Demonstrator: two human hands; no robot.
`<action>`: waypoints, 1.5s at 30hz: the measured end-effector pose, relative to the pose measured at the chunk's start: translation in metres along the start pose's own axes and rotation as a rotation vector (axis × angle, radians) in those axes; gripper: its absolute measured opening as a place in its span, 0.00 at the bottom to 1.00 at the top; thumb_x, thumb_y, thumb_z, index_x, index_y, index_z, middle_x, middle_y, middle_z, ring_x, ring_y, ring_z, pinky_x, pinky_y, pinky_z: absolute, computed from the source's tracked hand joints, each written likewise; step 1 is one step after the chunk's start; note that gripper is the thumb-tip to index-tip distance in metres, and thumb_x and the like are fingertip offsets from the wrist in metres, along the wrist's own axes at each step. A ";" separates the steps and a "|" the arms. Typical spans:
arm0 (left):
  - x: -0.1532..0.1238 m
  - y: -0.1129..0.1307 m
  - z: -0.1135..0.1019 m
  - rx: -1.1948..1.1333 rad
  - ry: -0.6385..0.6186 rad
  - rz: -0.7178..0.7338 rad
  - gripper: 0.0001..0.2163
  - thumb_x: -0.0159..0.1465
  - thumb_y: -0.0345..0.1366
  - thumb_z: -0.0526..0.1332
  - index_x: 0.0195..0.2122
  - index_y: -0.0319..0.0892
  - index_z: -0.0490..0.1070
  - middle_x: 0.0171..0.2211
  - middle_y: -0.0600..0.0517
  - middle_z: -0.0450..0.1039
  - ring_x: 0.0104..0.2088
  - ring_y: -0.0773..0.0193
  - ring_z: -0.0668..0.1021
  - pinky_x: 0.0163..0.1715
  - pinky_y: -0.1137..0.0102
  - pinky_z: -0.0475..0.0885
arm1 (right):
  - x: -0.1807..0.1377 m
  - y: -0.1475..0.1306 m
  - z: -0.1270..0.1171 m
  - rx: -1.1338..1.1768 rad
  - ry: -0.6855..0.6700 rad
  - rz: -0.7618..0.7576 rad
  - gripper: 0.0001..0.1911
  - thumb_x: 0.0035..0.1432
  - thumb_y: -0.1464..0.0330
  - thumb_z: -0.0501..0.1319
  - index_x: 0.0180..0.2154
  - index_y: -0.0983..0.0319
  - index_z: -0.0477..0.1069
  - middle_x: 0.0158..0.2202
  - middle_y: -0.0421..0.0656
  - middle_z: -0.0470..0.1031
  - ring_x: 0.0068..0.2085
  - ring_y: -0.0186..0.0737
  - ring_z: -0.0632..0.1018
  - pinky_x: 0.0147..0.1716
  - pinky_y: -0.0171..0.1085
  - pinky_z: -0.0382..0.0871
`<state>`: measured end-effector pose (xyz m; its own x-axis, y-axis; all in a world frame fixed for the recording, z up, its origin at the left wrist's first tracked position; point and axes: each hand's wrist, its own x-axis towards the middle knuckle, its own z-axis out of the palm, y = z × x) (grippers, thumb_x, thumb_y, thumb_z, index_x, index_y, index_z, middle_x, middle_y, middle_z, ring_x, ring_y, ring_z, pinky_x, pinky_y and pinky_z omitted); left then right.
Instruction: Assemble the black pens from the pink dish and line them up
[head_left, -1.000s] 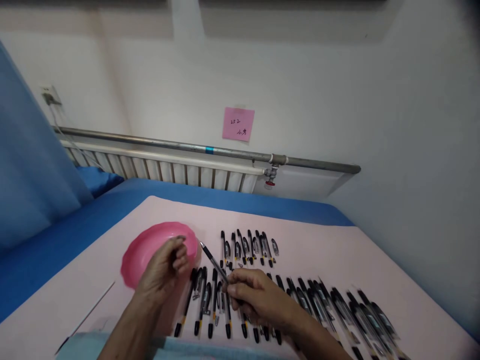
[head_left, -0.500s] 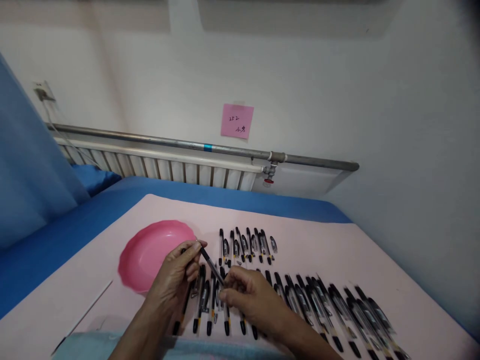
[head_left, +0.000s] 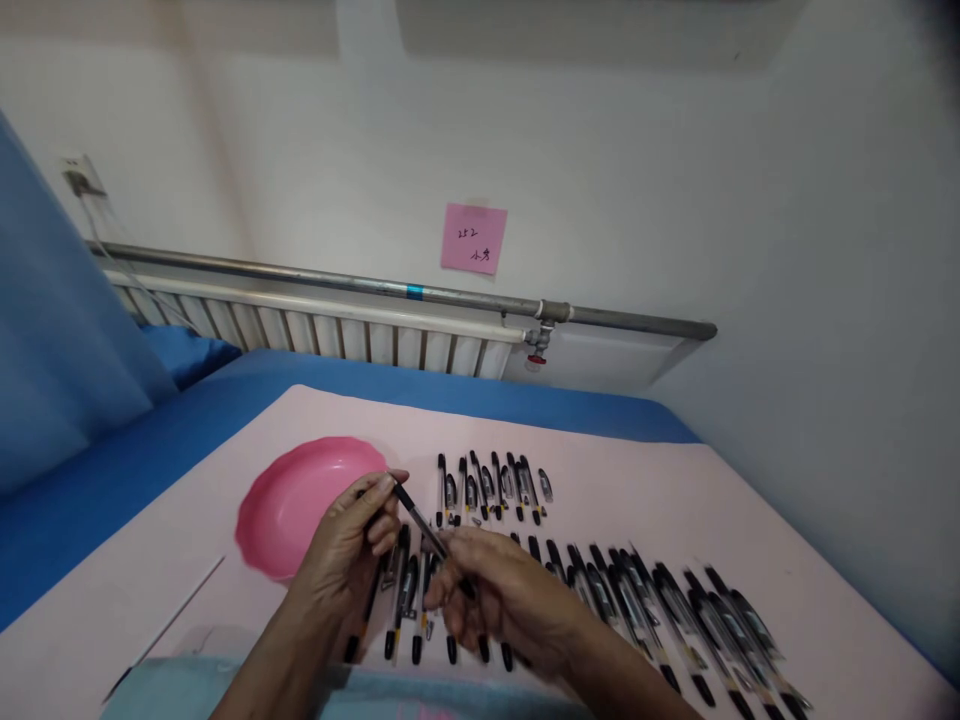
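A pen [head_left: 422, 520] with a black grip section and a clear barrel slants between my two hands, above the pink sheet. My left hand [head_left: 349, 530] pinches its upper end between thumb and forefinger. Around the lower end are the fingers of my right hand [head_left: 502, 590], the dark end of the pen lying against them. Below both hands lies a row of disassembled pens [head_left: 405, 590], with black caps and small metal tips beside the barrels, partly hidden by my right hand.
A pink scalloped bowl [head_left: 247, 520] stands left of my left hand. Behind lies a shorter row of pen parts [head_left: 463, 490]; more pens [head_left: 637, 600] extend right. A thin white stick [head_left: 180, 610] rests at the left. A radiator [head_left: 382, 345] runs along the wall.
My right hand has shifted its hold on the pen, its forefinger now stretched further along the barrel and the pen's lower end showing. My left hand keeps its pinch.
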<state>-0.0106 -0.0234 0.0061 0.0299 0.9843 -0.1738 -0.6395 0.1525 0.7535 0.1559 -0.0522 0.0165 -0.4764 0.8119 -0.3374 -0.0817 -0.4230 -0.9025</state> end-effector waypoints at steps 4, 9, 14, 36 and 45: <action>0.002 0.000 -0.001 0.012 0.004 0.001 0.14 0.49 0.37 0.67 0.34 0.35 0.73 0.19 0.58 0.59 0.15 0.80 0.56 0.12 0.81 0.51 | 0.001 0.000 -0.003 -0.011 0.022 -0.014 0.10 0.51 0.62 0.57 0.28 0.64 0.65 0.20 0.38 0.67 0.17 0.26 0.65 0.17 0.29 0.54; 0.002 0.000 0.000 -0.001 0.025 -0.007 0.14 0.48 0.37 0.67 0.34 0.35 0.73 0.19 0.57 0.60 0.15 0.80 0.56 0.12 0.81 0.50 | 0.002 0.001 -0.005 0.024 0.117 -0.079 0.13 0.45 0.65 0.63 0.33 0.62 0.64 0.26 0.37 0.69 0.24 0.28 0.69 0.22 0.28 0.60; 0.001 -0.001 0.000 0.002 -0.003 -0.011 0.13 0.50 0.37 0.67 0.34 0.35 0.73 0.19 0.58 0.59 0.15 0.81 0.56 0.12 0.81 0.50 | 0.002 0.003 -0.004 0.001 -0.047 0.049 0.13 0.53 0.59 0.55 0.30 0.64 0.64 0.20 0.38 0.67 0.16 0.27 0.65 0.15 0.29 0.55; 0.010 0.014 -0.012 -0.101 0.165 0.092 0.07 0.51 0.31 0.65 0.31 0.34 0.71 0.21 0.57 0.60 0.15 0.80 0.57 0.10 0.82 0.53 | -0.007 -0.019 -0.050 -0.448 0.517 -0.331 0.10 0.52 0.62 0.57 0.32 0.62 0.70 0.29 0.40 0.70 0.30 0.33 0.69 0.31 0.32 0.61; 0.009 0.005 -0.007 -0.040 0.196 -0.032 0.03 0.53 0.27 0.61 0.30 0.34 0.71 0.22 0.55 0.61 0.14 0.79 0.58 0.08 0.82 0.54 | -0.003 -0.007 -0.160 -0.979 0.972 -0.044 0.13 0.52 0.64 0.53 0.28 0.64 0.73 0.26 0.44 0.75 0.31 0.38 0.73 0.31 0.33 0.61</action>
<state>-0.0184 -0.0146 0.0036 -0.0970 0.9422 -0.3206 -0.6704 0.1762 0.7207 0.2982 0.0130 -0.0188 0.3407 0.9401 0.0115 0.7552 -0.2663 -0.5990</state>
